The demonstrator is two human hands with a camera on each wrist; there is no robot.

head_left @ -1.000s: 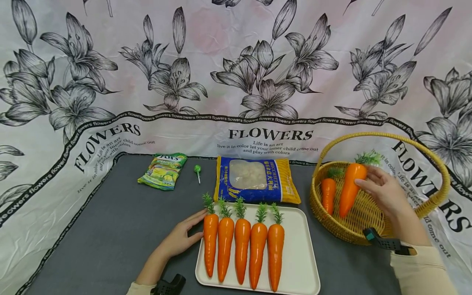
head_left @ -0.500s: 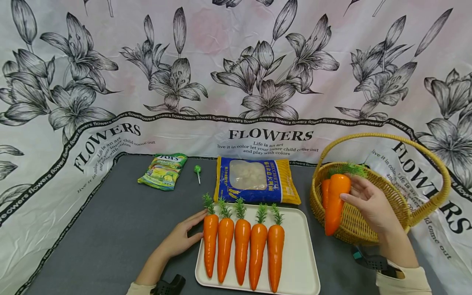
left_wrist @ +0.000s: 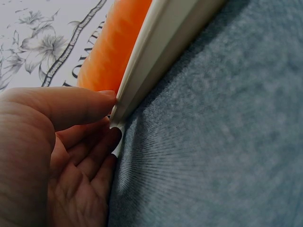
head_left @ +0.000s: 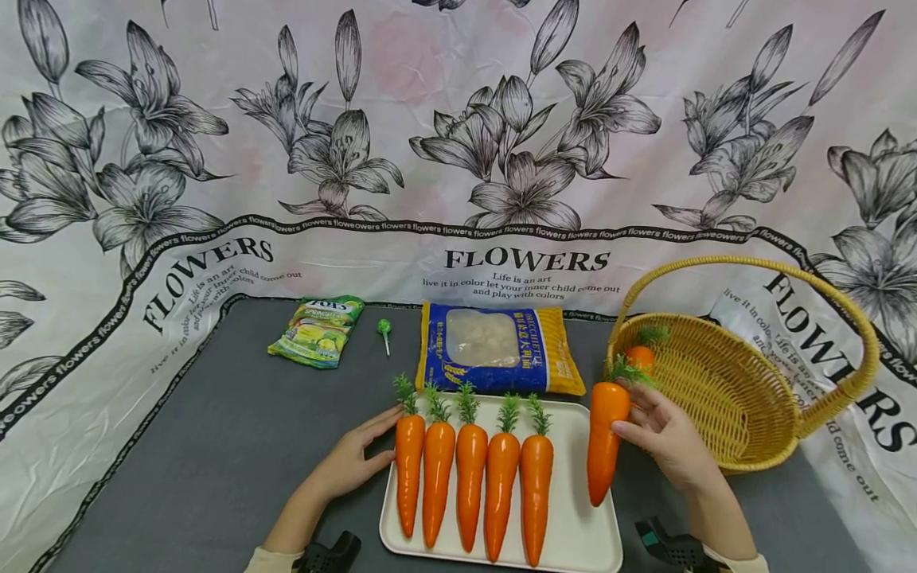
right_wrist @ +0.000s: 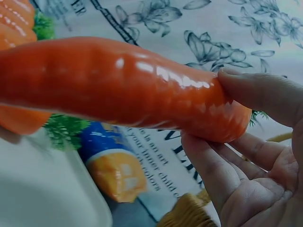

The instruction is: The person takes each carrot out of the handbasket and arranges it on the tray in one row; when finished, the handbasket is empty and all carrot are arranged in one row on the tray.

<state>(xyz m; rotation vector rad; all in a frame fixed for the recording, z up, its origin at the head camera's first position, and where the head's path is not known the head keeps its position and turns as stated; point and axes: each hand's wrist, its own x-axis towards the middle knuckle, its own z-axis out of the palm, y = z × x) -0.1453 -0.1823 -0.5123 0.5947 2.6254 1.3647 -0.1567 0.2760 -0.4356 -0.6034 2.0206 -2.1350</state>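
Observation:
My right hand (head_left: pixel 662 436) pinches a toy carrot (head_left: pixel 606 442) near its leafy end, over the right edge of the cream tray (head_left: pixel 573 477). In the right wrist view the held carrot (right_wrist: pixel 118 82) points left, thumb on one side and fingers on the other. On the tray several orange carrots (head_left: pixel 469 485) lie side by side, green tops away from me. My left hand (head_left: pixel 351 461) touches the tray's left edge, fingers extended. In the left wrist view, the thumb of the left hand (left_wrist: pixel 66 142) meets the tray rim (left_wrist: pixel 137 71), beside a carrot (left_wrist: pixel 111 47).
A yellow wicker basket (head_left: pixel 745 454) with a tall handle stands at the right, one carrot (head_left: pixel 640 360) inside. Behind the tray lies a blue and yellow pasta bag (head_left: pixel 501 350). A green lollipop (head_left: pixel 384 328) and a green candy bag (head_left: pixel 318 333) lie farther left on the grey table (head_left: pixel 215 446).
My right hand has carried the carrot out of the basket, leftward and toward me, to the tray's right edge. My left hand has stayed at the tray.

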